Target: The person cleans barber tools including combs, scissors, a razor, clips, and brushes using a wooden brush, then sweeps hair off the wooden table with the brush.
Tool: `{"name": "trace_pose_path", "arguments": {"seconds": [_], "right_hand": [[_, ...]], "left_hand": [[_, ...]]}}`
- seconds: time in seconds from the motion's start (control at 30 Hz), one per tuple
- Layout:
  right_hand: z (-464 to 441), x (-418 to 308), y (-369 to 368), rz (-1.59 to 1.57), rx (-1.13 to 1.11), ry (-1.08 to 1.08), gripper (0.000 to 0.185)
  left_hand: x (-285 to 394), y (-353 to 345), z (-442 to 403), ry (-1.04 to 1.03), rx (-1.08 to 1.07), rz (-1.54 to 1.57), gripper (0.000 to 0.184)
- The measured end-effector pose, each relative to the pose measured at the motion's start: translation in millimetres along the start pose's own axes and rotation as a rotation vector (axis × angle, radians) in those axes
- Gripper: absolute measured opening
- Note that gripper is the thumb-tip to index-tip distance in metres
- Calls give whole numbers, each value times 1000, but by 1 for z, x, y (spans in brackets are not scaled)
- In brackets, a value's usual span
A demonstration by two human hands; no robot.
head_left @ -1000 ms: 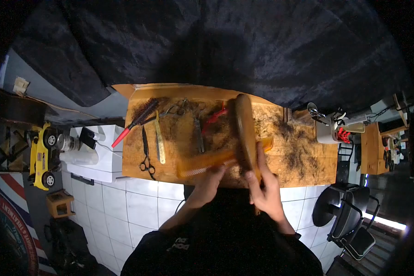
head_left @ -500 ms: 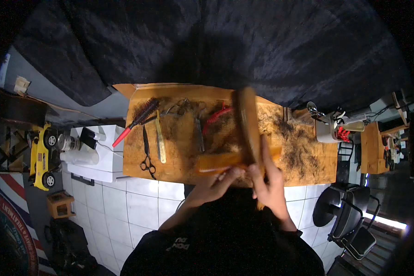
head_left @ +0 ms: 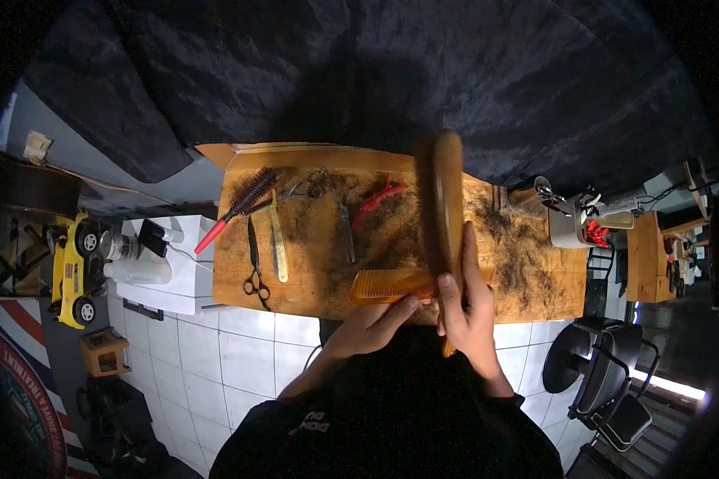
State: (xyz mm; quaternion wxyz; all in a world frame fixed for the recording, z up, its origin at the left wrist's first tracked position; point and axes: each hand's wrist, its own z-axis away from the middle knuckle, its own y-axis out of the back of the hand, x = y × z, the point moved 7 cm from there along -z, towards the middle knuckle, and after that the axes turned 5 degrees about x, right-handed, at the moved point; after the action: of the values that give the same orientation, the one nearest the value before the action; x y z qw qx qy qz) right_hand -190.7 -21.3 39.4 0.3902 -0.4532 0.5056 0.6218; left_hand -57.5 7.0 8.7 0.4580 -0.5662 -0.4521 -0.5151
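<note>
My left hand (head_left: 375, 323) is closed on an amber comb (head_left: 387, 285), which lies level across the front of me with its teeth upward. My right hand (head_left: 470, 315) grips a long wooden brush (head_left: 450, 199) with dark bristles on its left side. The brush stands nearly upright in view and crosses in front of the comb's right part. Behind them on the table are a red hair clip (head_left: 375, 204), a dark slim tool (head_left: 347, 231), a straight razor (head_left: 279, 239), black scissors (head_left: 253, 271) and silver scissors (head_left: 307, 187).
Loose dark hair (head_left: 519, 255) is scattered over the wooden table (head_left: 311, 291). A round brush (head_left: 236, 211) with a red handle lies at the left. A tool holder (head_left: 567, 227) stands at the right end, a white cabinet (head_left: 180, 275) at the left. A black curtain (head_left: 240, 88) hangs behind.
The brush has moved to the right and now stands straighter. The comb has shifted slightly right, still in my left hand. The tools on the table have stayed put.
</note>
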Motion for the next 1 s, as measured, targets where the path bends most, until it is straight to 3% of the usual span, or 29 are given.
{"name": "trace_pose_path", "arguments": {"seconds": [0.03,0.07,0.17,0.23,0.33,0.4,0.47,0.53,0.57,0.6,0.63,0.7,0.77,0.83,0.97,1.0], "right_hand": [[-1,-5,3,-83,40,-34,63],[2,-4,3,-95,-27,-80,62],[11,-3,-1,-44,-222,-78,58],[15,-2,-7,65,-313,40,54],[6,-2,-7,142,-160,71,55],[-4,-3,-4,91,-62,14,56],[-2,-8,-3,43,-117,-124,58],[6,-9,-3,33,-204,-197,59],[8,-17,-8,101,-241,1,59],[13,-25,-13,173,-258,209,59],[18,-34,-18,234,-252,410,59],[18,-38,-20,249,-200,418,59],[9,-26,-13,230,-132,341,60],[0,-13,-8,98,-104,18,61],[4,-27,-4,255,-74,308,60],[11,-38,-9,307,-105,506,61]], "left_hand": [[5,0,-1,-48,10,-78,32],[4,-1,-2,-10,124,73,29],[-32,16,1,139,150,-44,24],[-19,18,4,-49,154,-258,19],[-5,1,6,-335,18,-634,19],[9,-8,1,-314,-2,-548,20],[13,-9,-5,-272,-17,-414,20],[-25,3,-1,-15,97,-95,20],[-45,7,4,114,152,67,21],[-34,14,9,224,82,-195,21],[-31,13,10,176,31,-305,24],[-27,6,14,80,-80,-523,32],[-17,-1,10,-116,-34,-534,28],[-3,-10,4,-320,17,-542,25],[-19,-5,4,-60,59,-278,24],[-28,1,8,48,11,-282,24]]}}
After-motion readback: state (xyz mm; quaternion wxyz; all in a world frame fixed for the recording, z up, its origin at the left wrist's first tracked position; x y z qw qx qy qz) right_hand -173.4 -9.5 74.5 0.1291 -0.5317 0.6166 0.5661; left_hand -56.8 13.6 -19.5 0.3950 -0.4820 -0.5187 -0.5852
